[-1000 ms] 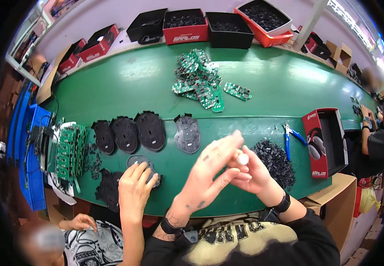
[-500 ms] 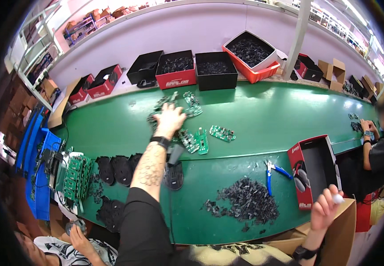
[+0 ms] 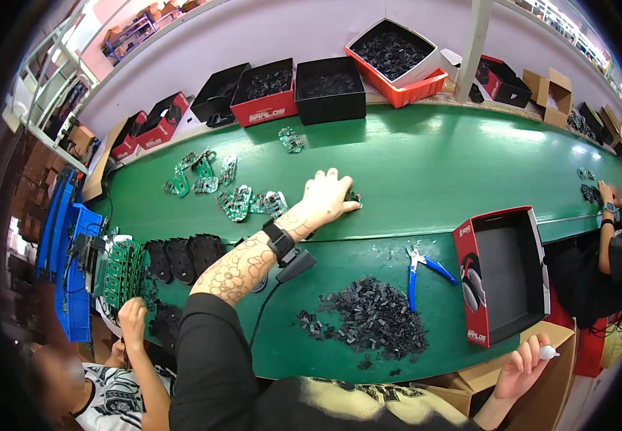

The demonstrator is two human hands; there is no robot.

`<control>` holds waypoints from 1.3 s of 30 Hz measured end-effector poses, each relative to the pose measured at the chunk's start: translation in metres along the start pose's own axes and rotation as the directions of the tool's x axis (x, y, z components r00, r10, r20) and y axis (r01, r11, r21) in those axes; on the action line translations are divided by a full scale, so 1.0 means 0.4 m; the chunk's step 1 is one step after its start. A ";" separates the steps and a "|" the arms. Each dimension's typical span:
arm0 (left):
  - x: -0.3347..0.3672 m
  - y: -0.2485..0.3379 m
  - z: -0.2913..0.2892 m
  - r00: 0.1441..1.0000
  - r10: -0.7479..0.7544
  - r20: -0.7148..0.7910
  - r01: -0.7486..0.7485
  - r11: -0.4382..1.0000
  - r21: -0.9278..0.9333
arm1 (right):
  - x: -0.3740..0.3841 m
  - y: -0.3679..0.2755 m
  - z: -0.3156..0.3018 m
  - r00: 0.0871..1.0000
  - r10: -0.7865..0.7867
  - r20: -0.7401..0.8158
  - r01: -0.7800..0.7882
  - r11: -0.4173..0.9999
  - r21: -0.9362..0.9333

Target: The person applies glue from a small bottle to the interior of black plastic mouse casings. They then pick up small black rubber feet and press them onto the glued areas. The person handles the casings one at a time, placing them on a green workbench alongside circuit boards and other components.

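My left hand (image 3: 329, 195) lies over a small green circuit board (image 3: 354, 197) at mid table, fingers spread and thumb at the board's edge. Most of that board is hidden under it. Left of the hand, several green circuit boards (image 3: 234, 203) lie spread out, and one more circuit board (image 3: 291, 140) sits apart near the back boxes. At the lower right my right hand (image 3: 520, 366) is raised, its fingers closed round a small white nozzle-tipped bottle (image 3: 548, 353).
Blue-handled cutters (image 3: 413, 280) lie beside a heap of black plastic pieces (image 3: 375, 316). An open red box (image 3: 469, 287) stands at right. Black shells (image 3: 178, 260) and a green board stack (image 3: 122, 269) are at left. Black-lined boxes (image 3: 331, 108) line the back. Co-workers sit at both sides.
My left hand has moved right, from the cluster of boards to the single board. Several boards now lie spread farther left. The head view has shifted; my right hand still holds the bottle.
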State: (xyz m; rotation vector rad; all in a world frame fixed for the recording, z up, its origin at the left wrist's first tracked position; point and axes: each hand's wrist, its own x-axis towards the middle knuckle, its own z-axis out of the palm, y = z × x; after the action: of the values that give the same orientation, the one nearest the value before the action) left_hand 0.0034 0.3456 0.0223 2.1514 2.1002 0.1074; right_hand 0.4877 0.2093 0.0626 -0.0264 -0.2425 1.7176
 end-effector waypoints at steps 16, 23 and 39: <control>0.202 -0.031 0.048 0.970 0.196 -0.144 -0.232 0.925 -0.302 | 0.001 0.002 -0.013 1.000 0.015 0.024 -0.014 0.999 -0.043; 0.189 -0.406 0.031 0.870 -0.226 -0.438 0.101 0.952 -0.290 | 0.007 0.004 -0.024 0.999 0.031 0.017 -0.029 0.998 -0.060; 0.072 -0.170 -0.021 0.951 0.303 -0.063 -0.286 0.785 -0.550 | 0.016 0.044 0.006 0.997 0.012 -0.080 -0.019 0.996 -0.091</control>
State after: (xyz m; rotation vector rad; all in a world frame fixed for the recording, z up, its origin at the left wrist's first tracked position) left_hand -0.0644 0.3761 0.0196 2.0552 1.4408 0.6316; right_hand 0.4693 0.2127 0.0626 -0.1644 -0.2621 1.7160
